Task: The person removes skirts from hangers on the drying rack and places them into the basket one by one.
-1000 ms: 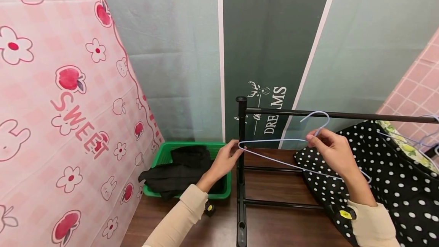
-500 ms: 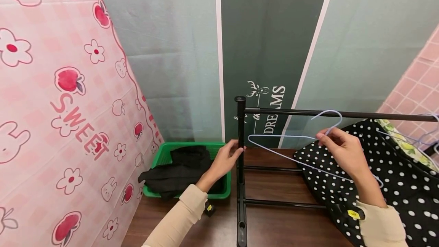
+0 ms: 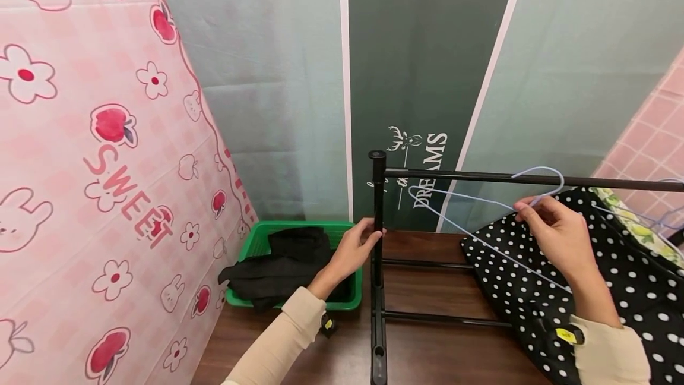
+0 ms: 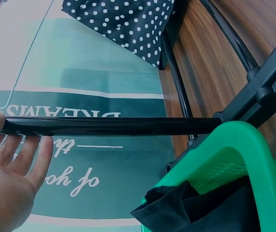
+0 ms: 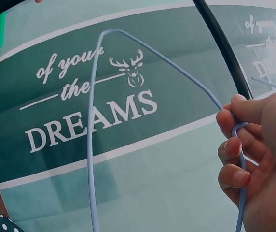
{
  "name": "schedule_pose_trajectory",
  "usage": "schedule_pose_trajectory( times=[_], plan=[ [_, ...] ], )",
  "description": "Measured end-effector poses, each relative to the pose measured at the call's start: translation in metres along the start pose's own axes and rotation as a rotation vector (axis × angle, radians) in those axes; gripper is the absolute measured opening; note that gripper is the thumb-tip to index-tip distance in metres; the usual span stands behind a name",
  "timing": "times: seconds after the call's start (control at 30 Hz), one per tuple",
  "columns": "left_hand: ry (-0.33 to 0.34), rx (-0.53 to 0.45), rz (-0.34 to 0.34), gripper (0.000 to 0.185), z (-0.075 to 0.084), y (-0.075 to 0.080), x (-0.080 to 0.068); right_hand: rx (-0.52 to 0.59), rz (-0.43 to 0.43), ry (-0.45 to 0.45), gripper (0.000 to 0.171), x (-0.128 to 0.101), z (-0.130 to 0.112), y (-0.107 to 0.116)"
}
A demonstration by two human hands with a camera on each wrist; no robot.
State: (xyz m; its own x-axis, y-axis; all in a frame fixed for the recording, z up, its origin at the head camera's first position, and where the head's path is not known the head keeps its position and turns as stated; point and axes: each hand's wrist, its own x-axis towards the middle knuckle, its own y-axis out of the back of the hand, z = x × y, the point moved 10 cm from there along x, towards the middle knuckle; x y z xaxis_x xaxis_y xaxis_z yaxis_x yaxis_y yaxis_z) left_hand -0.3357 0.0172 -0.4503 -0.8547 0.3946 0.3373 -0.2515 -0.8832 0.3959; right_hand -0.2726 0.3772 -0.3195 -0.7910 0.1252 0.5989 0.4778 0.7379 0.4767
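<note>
My right hand [image 3: 561, 236] pinches a light-blue wire clothes hanger [image 3: 470, 197] just below its hook, near the top rail of a black clothes rack [image 3: 470, 177]. In the right wrist view the fingers curl round the hanger's neck [image 5: 239, 125], and one shoulder of the hanger [image 5: 162, 58] points away from the hand. My left hand [image 3: 350, 254] holds the rack's upright post [image 4: 109, 126] with thumb and fingers on either side of it. A black dress with white polka dots [image 3: 513, 248] hangs at the right, partly hidden by my right arm.
A green plastic basket [image 3: 246, 257] with folded black cloth [image 3: 288, 260] stands left of the rack on a brown wooden surface [image 3: 427, 349]. Low black bars [image 3: 443, 317] cross the rack's lower part. Further hangers [image 3: 662, 218] are at the far right.
My right hand has moved right and slightly up with the hanger, whose left end has left the post and risen. The hook now overlaps the top rail in view. My left hand stays at the post.
</note>
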Motion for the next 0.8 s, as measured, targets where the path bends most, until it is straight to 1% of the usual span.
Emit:
schedule_pose_trajectory(
  times=[0.13,0.2,0.33,0.53,0.8],
  plan=[
    [0.003,-0.006,0.004,0.034,0.0,-0.001,-0.001,-0.026,0.013,-0.008,0.013,0.001,0.003,0.002],
    [0.005,-0.004,0.0,0.034,0.0,-0.002,-0.002,-0.041,0.02,-0.019,0.01,0.001,0.006,0.003],
    [0.009,0.009,-0.008,0.034,0.001,-0.004,-0.001,-0.038,0.038,-0.03,0.009,0.001,0.011,0.006],
    [0.013,0.021,-0.006,0.034,0.002,-0.003,0.0,-0.031,0.059,-0.035,0.013,0.002,0.015,0.009],
    [0.009,0.018,0.0,0.032,-0.001,-0.002,0.0,-0.079,0.033,-0.069,0.013,0.001,0.024,0.01]
  ],
)
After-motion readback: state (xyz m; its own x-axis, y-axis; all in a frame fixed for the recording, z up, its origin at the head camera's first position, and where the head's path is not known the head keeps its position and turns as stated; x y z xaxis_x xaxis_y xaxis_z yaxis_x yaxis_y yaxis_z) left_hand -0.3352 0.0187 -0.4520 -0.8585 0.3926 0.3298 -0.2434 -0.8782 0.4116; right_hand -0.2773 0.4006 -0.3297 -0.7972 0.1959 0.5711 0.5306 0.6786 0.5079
